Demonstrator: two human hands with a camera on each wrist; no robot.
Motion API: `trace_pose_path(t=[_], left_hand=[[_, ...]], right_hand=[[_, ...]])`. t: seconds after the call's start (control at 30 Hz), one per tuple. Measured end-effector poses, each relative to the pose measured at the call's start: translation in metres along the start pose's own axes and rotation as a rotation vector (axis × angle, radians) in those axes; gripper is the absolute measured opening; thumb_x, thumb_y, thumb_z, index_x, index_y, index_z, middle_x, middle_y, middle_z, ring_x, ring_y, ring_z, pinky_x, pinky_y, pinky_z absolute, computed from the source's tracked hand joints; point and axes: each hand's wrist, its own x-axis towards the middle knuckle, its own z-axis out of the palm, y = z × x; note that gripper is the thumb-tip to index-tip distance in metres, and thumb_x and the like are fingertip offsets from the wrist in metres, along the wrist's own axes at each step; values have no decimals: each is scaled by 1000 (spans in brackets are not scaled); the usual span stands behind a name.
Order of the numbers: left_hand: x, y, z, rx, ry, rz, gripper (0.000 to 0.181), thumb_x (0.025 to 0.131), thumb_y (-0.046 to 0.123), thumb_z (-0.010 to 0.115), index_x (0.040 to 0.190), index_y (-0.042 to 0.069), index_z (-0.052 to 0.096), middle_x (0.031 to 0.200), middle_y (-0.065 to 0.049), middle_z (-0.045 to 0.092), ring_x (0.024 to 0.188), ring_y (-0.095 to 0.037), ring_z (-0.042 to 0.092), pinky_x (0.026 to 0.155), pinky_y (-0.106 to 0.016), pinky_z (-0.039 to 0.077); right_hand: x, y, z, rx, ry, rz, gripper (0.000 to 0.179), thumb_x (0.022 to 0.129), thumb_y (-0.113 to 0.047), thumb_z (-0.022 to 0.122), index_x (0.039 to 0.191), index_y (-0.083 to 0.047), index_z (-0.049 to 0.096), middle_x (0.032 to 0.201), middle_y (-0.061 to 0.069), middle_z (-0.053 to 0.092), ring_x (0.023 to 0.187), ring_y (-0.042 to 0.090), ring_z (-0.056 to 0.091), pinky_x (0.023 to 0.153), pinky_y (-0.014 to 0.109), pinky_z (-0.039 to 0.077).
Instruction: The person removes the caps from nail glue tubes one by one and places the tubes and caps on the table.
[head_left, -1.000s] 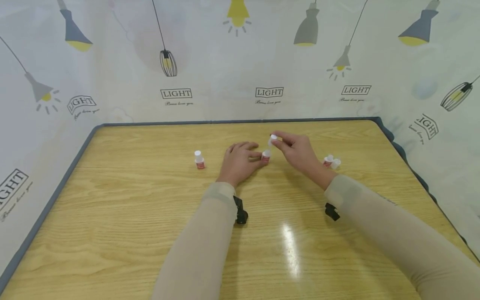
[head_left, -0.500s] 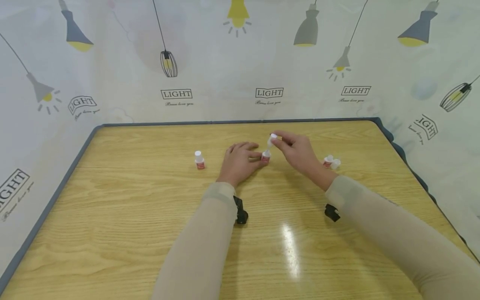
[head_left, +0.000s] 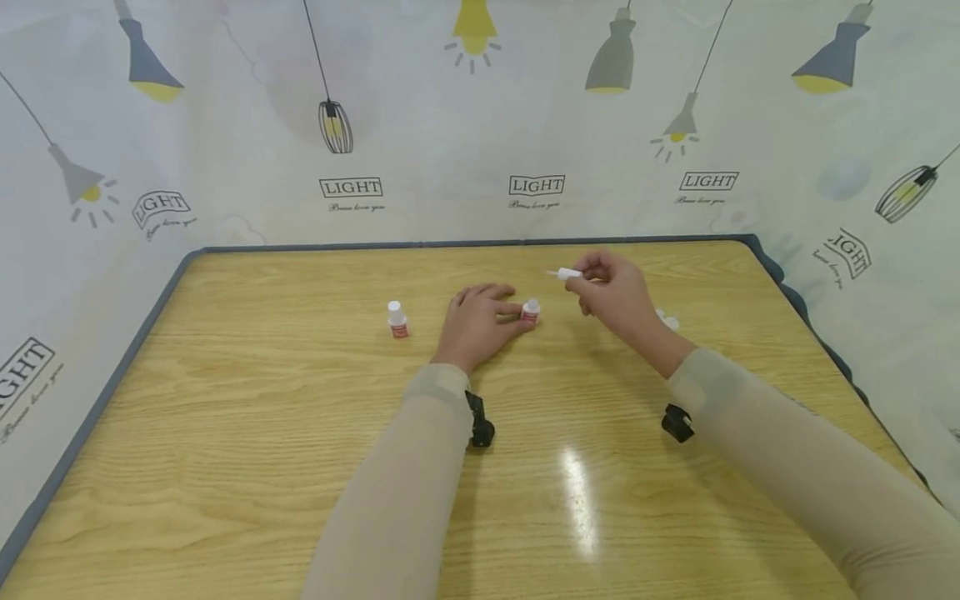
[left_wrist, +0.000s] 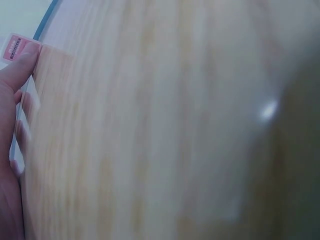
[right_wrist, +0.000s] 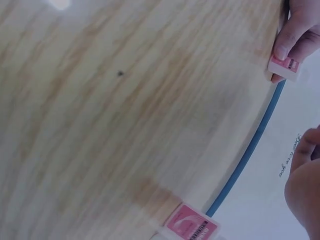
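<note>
In the head view my left hand (head_left: pixel 478 327) rests on the table and pinches a small white bottle (head_left: pixel 531 312) with a red label between thumb and forefinger. The bottle stands upright with its cap off, its neck showing. In the left wrist view the thumb presses on the label of this bottle (left_wrist: pixel 19 49). To the right, raised above the table, my right hand (head_left: pixel 617 293) pinches a white brush cap (head_left: pixel 569 273), held sideways. Its thin stem points left, clear of the bottle. The cap is out of sight in the right wrist view.
A capped bottle (head_left: pixel 397 321) with the same label stands left of my left hand. Beyond my right wrist, white tops (head_left: pixel 666 320) show; the red-labelled bottle (right_wrist: pixel 192 224) there appears in the right wrist view. The wooden table (head_left: pixel 300 467) meets a printed backdrop (head_left: pixel 450 125).
The brush cap has come up out of the bottle's neck and moved right, tilting from upright to sideways in my right hand. My left hand stays in place.
</note>
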Motion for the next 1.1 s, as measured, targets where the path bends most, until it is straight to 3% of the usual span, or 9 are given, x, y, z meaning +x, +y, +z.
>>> trace_pose_path(t=[0.23,0.47,0.67,0.77,1.1], left_hand=[[0,1,0,-6,-1,-2,49,99,67,63,135,36,73,161,12,54,159,-19,38,135,-54,20],[-2,1,-2,-12,-4,1,49,99,65,64,136,35,73,162,11,53,159,-20,37,135,-54,19],[-2,3,-3,-15,-2,2,49,99,66,63,136,35,73,162,11,53,159,-20,37,136,-53,19],[-2,3,-4,-18,-9,-2,49,99,65,63,136,34,73,163,11,52,160,-19,36,136,-52,18],[-4,4,-5,-10,-5,-4,46,100,63,65,135,34,74,162,11,53,159,-18,37,136,-53,19]], right_hand=[[1,11,3,15,-59,75,22,99,-12,75,113,0,63,103,5,73,69,8,70,68,23,62],[1,19,8,-38,-113,100,26,97,-19,80,109,-1,66,94,-3,72,78,12,69,78,30,64],[1,21,7,-34,-167,103,43,104,-17,71,143,-1,63,131,16,66,97,9,66,82,24,62],[0,23,5,-77,-187,93,46,107,-18,66,151,-8,59,142,19,62,100,9,63,82,24,59],[1,30,5,-132,-170,130,41,104,-18,71,142,-4,62,137,20,67,103,15,64,79,19,56]])
